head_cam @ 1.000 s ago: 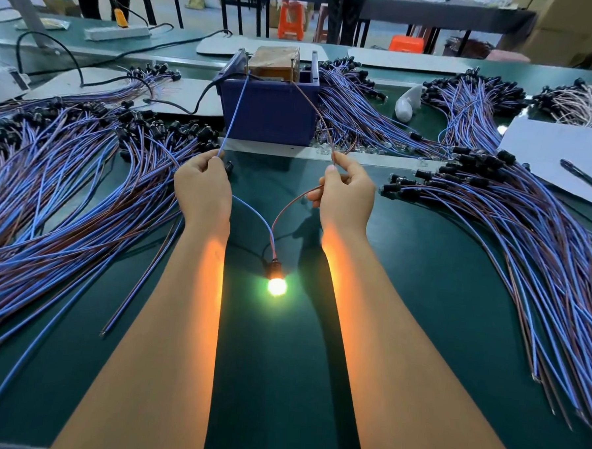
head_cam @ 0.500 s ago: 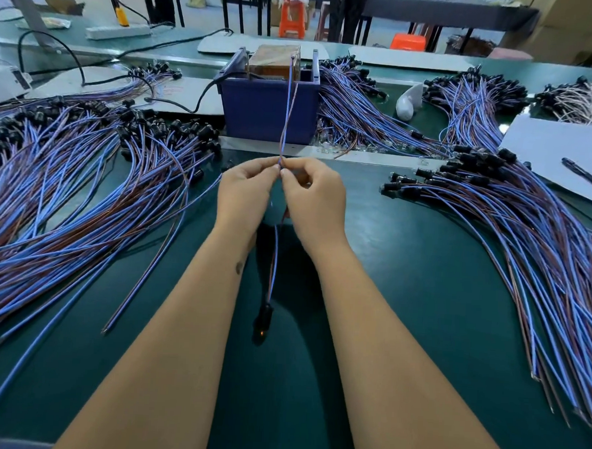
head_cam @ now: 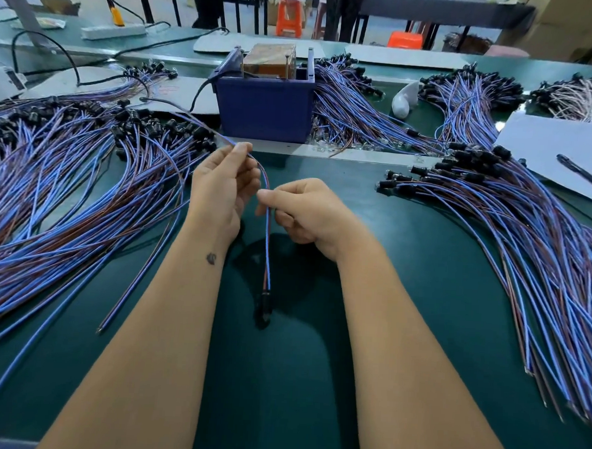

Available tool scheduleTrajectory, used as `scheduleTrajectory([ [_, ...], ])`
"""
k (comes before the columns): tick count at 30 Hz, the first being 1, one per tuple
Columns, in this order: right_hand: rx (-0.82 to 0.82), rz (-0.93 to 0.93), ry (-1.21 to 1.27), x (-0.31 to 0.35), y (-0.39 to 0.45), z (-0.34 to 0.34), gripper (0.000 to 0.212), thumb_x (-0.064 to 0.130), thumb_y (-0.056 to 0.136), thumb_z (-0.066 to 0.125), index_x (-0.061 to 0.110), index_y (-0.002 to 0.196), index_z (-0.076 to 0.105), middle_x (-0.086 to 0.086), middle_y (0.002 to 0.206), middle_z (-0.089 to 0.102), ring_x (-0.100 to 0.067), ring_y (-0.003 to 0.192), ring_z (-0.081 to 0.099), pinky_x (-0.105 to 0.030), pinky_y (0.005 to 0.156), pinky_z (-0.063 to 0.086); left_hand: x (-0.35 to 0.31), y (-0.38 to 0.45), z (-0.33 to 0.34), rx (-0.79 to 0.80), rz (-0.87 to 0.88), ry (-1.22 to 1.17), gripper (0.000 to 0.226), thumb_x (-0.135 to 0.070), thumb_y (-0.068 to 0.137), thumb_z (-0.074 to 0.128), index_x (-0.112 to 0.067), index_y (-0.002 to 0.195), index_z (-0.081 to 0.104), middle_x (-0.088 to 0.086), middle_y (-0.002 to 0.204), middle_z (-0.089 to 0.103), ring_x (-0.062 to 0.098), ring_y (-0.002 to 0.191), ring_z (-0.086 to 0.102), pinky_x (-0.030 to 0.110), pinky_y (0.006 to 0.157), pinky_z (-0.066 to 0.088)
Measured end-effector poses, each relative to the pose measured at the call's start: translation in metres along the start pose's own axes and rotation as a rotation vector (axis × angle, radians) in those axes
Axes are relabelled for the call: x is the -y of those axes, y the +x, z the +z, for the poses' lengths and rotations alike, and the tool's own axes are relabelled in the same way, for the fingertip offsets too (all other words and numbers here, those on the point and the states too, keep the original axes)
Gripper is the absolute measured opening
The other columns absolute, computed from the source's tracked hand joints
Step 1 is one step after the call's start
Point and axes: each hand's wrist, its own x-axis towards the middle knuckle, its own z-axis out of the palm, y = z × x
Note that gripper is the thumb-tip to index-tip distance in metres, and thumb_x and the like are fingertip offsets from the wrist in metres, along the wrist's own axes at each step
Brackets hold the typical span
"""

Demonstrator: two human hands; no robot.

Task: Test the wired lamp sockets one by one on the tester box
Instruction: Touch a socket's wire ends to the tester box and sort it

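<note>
As hands part, socket unlit

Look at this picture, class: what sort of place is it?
Probably a factory assembly bench: heaps of wired lamp sockets on a green worktable, a blue tester box, more tables behind.

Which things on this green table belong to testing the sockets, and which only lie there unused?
Job: blue tester box; blue-and-brown wired black socket, pinched by left hand and right hand; wired-socket heaps left and right.
Idle: black pen; white paper sheet; white power strip.
</note>
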Motion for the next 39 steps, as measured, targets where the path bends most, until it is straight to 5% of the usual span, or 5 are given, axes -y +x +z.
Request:
scheduleTrajectory([
  [3,0.042,-0.023,0.069,0.003,-0.007,-0.007,0.024,0.022,0.097,0.059,0.006,0.081,0.068,0.002,0.046,0.038,-0.007,0.033,0.02,-0.014,0.037,0.016,-0.001,-0.002,-0.002,0.056,0.006,-0.088,0.016,-0.008,0.099,0.055,-0.012,0.086,0.062,-0.004,0.06,0.064,0.005,0.054,0.061,0.016,0.054,0.051],
  [15,-0.827,-0.481,0.614,0.011,-0.01,-0.031,0.039,0.025,0.092,0.049,0.015,0.055,0.044,-0.002,0.05,0.039,-0.014,0.042,0.03,-0.021,0.042,0.021,0.014,-0.041,0.022,0.54,0.157,0.437,0.015,-0.003,0.082,0.073,-0.016,0.088,0.075,-0.002,0.079,0.075,0.005,0.073,0.066,0.015,0.072,0.05],
  [20,-0.93,-0.449,0.585,0.004,-0.014,-0.047,0.029,0.016,0.084,0.052,0.013,0.056,0.049,0.001,0.048,0.042,-0.014,0.043,0.034,-0.022,0.043,0.026,0.025,-0.045,0.025,0.612,0.169,0.626,0.018,0.0,0.081,0.076,-0.016,0.088,0.077,0.005,0.081,0.075,0.007,0.073,0.063,0.017,0.072,0.049],
  [27,-0.927,-0.08,0.003,-0.019,-0.011,-0.058,0.033,0.002,0.086,0.041,0.022,0.071,0.061,0.0,0.064,0.057,-0.019,0.058,0.051,-0.031,0.058,0.043,0.033,-0.045,0.022,0.777,0.26,0.986,0.035,0.007,0.085,0.064,-0.022,0.095,0.079,-0.007,0.085,0.076,0.0,0.075,0.065,0.02,0.079,0.051],
  [39,-0.782,0.181,-1.045,-0.007,-0.066,-0.128,0.039,0.004,0.083,0.044,0.025,0.099,0.072,-0.009,0.11,0.069,-0.036,0.107,0.055,-0.04,0.089,0.043,0.037,-0.041,0.019,0.719,0.196,0.97,0.048,0.003,0.088,0.059,-0.042,0.084,0.074,-0.015,0.085,0.075,0.003,0.087,0.07,0.02,0.086,0.051],
])
